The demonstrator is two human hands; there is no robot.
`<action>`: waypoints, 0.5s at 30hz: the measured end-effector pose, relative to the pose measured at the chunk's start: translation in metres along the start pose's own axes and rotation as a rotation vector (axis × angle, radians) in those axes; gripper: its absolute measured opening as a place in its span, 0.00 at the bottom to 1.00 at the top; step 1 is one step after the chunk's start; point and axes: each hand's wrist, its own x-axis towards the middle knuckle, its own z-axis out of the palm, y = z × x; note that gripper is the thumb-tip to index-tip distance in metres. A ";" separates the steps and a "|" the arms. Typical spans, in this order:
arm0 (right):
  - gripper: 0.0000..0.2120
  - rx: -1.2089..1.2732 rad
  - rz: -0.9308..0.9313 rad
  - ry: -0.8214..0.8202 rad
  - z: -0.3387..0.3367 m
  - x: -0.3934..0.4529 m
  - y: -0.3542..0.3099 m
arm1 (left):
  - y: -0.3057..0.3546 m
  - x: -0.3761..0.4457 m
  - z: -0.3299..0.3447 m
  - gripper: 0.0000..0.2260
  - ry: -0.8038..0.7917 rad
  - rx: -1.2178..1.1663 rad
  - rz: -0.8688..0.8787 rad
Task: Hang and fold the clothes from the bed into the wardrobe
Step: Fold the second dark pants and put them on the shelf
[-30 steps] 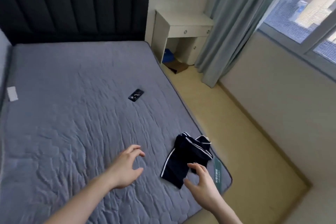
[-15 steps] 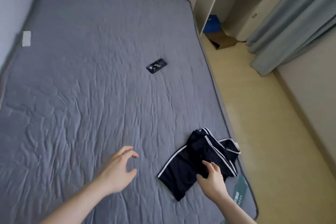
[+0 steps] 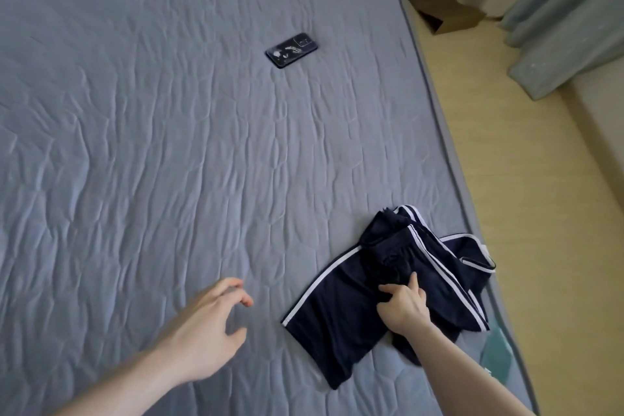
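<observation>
Head view showed the right hand (image 3: 403, 309) pinching the crumpled navy shorts (image 3: 378, 284) near the bed (image 3: 135, 145) edge; the left hand (image 3: 206, 338) hovered beside them, fingers loosely spread, empty. A phone (image 3: 292, 50) lay well beyond.

Right hand (image 3: 403, 306) down on the crumpled navy shorts (image 3: 381, 284) near the bed (image 3: 152, 145) corner, fingers pinching the fabric. Left hand (image 3: 206, 331) loose-fingered just beside them, gripping nothing. Dark phone (image 3: 291, 50) flat up the mattress, well apart.
</observation>
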 end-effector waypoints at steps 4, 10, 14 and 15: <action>0.27 -0.065 0.022 0.038 0.005 0.006 0.002 | -0.010 -0.007 0.001 0.12 0.019 0.017 0.047; 0.13 0.187 -0.369 0.326 -0.023 -0.072 -0.013 | 0.002 -0.055 -0.025 0.12 0.052 -0.063 0.075; 0.09 0.339 -0.551 0.239 -0.064 -0.171 -0.044 | 0.031 -0.107 -0.072 0.14 0.112 -0.156 0.086; 0.09 0.392 -0.591 0.218 -0.075 -0.202 -0.054 | 0.039 -0.122 -0.088 0.14 0.129 -0.175 0.088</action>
